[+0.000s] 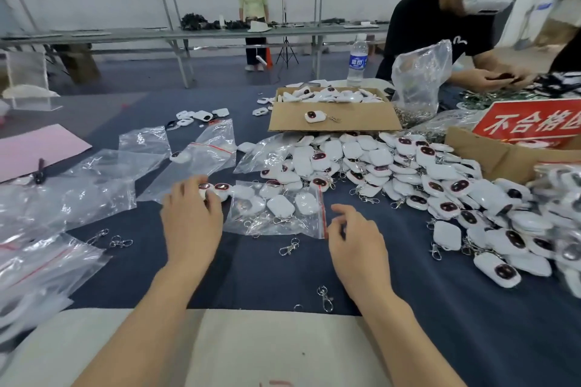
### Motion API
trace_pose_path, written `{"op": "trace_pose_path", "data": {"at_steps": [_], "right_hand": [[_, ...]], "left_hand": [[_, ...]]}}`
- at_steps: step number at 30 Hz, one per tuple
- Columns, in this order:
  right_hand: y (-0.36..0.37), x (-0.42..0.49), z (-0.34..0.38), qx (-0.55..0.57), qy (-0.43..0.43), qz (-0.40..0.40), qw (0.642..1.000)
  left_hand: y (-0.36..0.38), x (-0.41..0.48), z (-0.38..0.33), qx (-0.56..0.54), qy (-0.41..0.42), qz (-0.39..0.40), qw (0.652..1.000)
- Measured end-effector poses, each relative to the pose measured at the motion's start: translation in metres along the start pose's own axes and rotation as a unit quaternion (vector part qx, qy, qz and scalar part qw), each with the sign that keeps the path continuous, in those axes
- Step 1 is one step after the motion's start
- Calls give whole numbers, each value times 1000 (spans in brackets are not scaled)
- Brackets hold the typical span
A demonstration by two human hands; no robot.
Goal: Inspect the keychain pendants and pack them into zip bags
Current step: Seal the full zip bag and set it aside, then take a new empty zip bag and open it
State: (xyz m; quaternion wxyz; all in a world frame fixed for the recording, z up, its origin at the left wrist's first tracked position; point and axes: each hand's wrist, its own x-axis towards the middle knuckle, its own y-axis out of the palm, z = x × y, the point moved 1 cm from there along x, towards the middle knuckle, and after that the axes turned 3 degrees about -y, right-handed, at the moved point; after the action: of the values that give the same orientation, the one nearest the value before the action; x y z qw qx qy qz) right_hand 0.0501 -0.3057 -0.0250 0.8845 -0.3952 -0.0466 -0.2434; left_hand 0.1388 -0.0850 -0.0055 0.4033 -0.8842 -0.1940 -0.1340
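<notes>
Gripped under curled fingers of the left hand (191, 220), two pendants (218, 188) are pressed face-up to the table (251, 273), just beside the bag (251, 226). That bag is laid flat, long axis left to right, red zip edge pointed right. The right hand (355, 245) is held palm-down, fingers bent at that edge; a pinch cannot be confirmed.

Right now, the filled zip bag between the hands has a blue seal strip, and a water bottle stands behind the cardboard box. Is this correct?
Not quite: the head view shows the seal strip of the zip bag is red, not blue. The bag lies between the left hand and right hand, and the water bottle stands behind the cardboard box.
</notes>
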Motion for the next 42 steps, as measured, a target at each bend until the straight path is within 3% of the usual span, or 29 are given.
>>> {"op": "trace_pose_path", "data": {"at_steps": [4, 7, 10, 13, 15, 17, 19, 21, 23, 25, 28, 29, 30, 32, 33, 35, 37, 40, 42], "right_hand": [[0, 0, -2, 18, 1, -8, 1000], [0, 0, -5, 51, 4, -11, 999], [2, 1, -8, 86, 12, -22, 996], [-2, 2, -11, 185, 41, -42, 981], [-9, 6, -8, 292, 60, -47, 953], [-20, 12, -4, 421, 111, -26, 900], [-30, 14, -2, 557, 173, 52, 811], [-40, 12, -7, 606, 187, 161, 756], [-45, 4, -8, 611, 161, 243, 736], [-48, -6, -3, 587, 138, 258, 755], [-51, -14, -1, 550, 101, 188, 808], [-53, -16, -4, 549, 119, 147, 814], [-55, -18, -9, 563, 154, 100, 806], [-60, -22, -20, 593, 218, 13, 775], [-62, -24, -24, 604, 236, -16, 761], [-66, -29, -27, 624, 254, -63, 736], [-69, -34, -29, 634, 262, -94, 721], [-78, -43, -31, 623, 255, -104, 732], [-85, -49, -35, 591, 234, -116, 763]], "left_hand": [[4, 45, 13, 180, -18, 93, 979], [0, 61, 21, 237, -33, 89, 967], [-12, 62, 17, 194, -11, 21, 981], [-27, 51, -7, 43, 77, -28, 996], [-35, 32, -30, -52, 177, -25, 983], [-40, 8, -49, -123, 239, 14, 963], [-39, -12, -62, -179, 253, 68, 948], [-35, -25, -69, -215, 246, 117, 938], [-30, -35, -75, -225, 243, 137, 933], [-25, -47, -82, -241, 225, 171, 929], [-20, -62, -86, -276, 202, 211, 916], [-18, -65, -83, -320, 144, 218, 911], [-17, -68, -82, -387, 44, 228, 892], [-12, -78, -77, -494, -153, 283, 808], [-9, -85, -73, -511, -187, 321, 775], [-4, -107, -71, -505, -152, 393, 753], [3, -130, -72, -475, -108, 413, 770], [16, -144, -72, -423, -123, 338, 832], [16, -143, -74, -443, -137, 322, 825]]}}
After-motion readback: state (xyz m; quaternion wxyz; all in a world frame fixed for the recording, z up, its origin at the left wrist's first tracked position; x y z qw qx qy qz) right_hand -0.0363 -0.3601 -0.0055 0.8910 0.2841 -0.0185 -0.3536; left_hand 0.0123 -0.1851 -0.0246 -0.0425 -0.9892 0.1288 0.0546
